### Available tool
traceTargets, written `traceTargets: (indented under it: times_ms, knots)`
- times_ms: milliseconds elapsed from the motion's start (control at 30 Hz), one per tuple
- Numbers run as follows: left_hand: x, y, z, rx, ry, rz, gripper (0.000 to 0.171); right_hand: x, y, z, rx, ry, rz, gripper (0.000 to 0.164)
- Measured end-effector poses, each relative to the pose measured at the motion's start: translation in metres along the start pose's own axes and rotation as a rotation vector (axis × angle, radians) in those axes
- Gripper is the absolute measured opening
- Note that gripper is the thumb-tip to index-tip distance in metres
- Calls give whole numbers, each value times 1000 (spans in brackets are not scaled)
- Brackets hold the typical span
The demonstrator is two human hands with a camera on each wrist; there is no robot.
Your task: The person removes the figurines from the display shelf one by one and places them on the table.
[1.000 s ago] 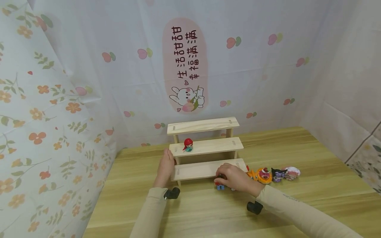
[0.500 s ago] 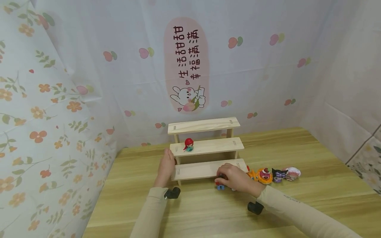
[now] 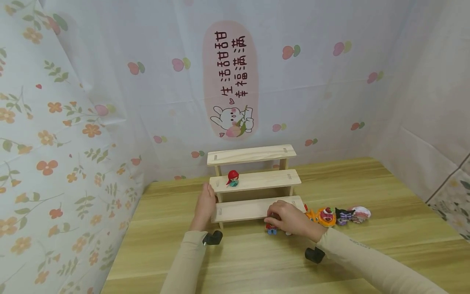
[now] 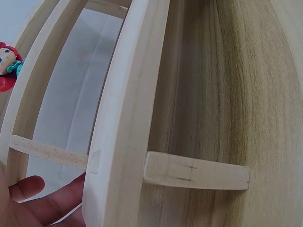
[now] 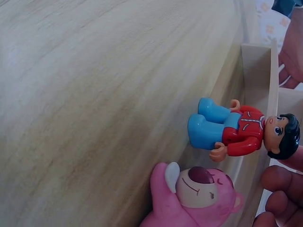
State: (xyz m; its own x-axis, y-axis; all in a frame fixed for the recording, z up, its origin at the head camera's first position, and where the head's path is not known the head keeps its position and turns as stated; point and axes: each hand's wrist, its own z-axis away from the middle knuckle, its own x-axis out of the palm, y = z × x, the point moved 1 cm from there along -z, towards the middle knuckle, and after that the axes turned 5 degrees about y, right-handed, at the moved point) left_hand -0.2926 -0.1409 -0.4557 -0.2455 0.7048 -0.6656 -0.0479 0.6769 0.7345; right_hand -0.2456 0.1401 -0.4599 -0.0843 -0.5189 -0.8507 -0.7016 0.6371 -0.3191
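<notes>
A three-tier wooden display stand (image 3: 242, 209) stands near the wall. My left hand (image 3: 204, 207) holds its left end; in the left wrist view, fingers (image 4: 57, 201) reach in behind the lowest board. On the middle tier sits a red-haired mermaid figurine (image 3: 233, 178). In front of the lowest tier, my right hand (image 3: 288, 218) pinches a toy figure (image 5: 246, 127) by its dark-haired head; its jacket is red, its trousers blue. The right thumb is hidden in the right wrist view. Beside this figure is a pink bear figurine (image 5: 203, 198), mostly covered by my hand in the head view.
To the right of the stand, several figurines stand in a row: an orange one with a pink face (image 3: 326, 217), a black-and-purple one (image 3: 344, 216) and a pale pink one (image 3: 361, 214). Printed cloth (image 3: 176, 102) hangs behind the wooden table (image 3: 249, 261).
The view shifts very slightly. Both hands, the stand and the figurines keep almost the same places.
</notes>
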Motion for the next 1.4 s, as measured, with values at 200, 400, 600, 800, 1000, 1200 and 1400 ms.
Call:
traceTargets:
  times_ms: [200,400,600,800,1000,1200,1400]
  knots:
    - [0,0,-1,5,0,2,31,-2,-2,-7,30,5,-9,14]
    - [0,0,0,2,4,-8,30,-5,-6,-17,42,1,-36,15]
    - [-2,1,1,-9,-1,-4,31,-7,-11,-31,9,-2,-58,14]
    - [-2,1,0,-19,-5,-7,34,-12,-14,-46,-10,10,-36,13]
    - [-2,3,2,-14,4,0,33,-20,-16,-60,-29,41,-25,11]
    - [-1,3,2,-9,13,9,34,-24,-15,-74,-16,37,-19,12]
    - [-1,2,1,-9,8,19,34,-27,-16,-87,-18,72,-46,13]
